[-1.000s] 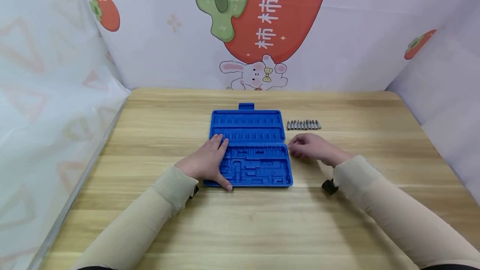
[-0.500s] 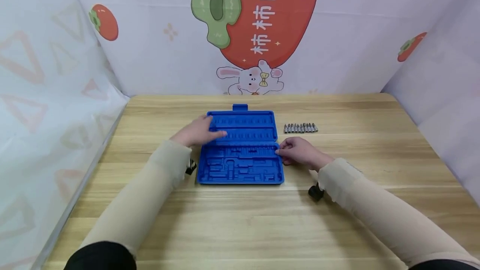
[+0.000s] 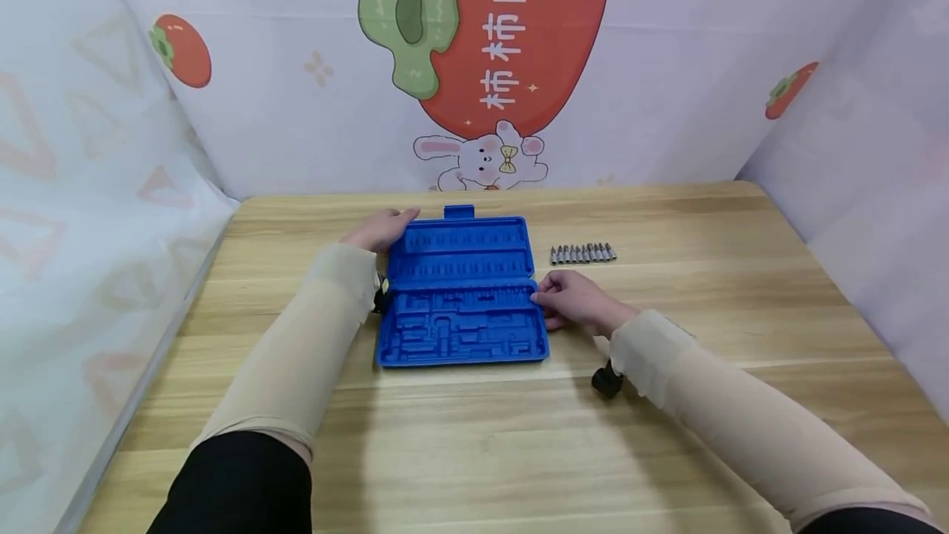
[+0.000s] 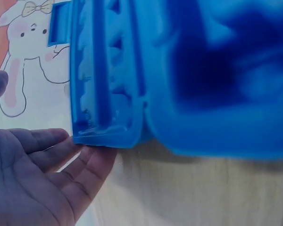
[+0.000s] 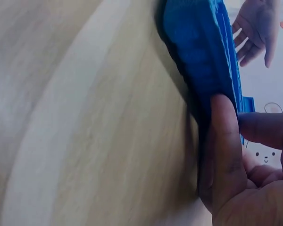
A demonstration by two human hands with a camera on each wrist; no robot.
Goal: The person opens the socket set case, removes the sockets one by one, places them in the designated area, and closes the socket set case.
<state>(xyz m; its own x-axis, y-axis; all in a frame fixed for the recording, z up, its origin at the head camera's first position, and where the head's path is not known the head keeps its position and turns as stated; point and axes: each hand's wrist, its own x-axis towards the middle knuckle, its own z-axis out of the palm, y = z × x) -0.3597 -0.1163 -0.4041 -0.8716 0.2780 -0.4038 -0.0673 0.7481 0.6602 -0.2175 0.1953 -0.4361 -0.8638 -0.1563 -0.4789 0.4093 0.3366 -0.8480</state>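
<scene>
A blue plastic tool case [image 3: 461, 280] with moulded compartments lies opened flat on the table, lid away from me. My left hand [image 3: 380, 230] is at the lid's far left corner, thumb raised. In the left wrist view, the extended fingers [image 4: 92, 172] touch the lid's edge from outside and below. At the right side near the hinge, my right hand [image 3: 580, 302] pinches the rim of the lower half. The right wrist view shows its thumb [image 5: 226, 141] against the outer wall of the case [image 5: 193, 52], the index finger at the rim. Other right fingers are partly hidden.
Several metal screwdriver bits [image 3: 583, 254] stand in a row to the right of the lid. The wooden table [image 3: 474, 452] ends at a patterned cloth backdrop [image 3: 282, 122], with more cloth at both sides.
My left hand has gone from the case's lower left part up to the lid's far left corner. The right hand has come to the right rim and pinches it.
</scene>
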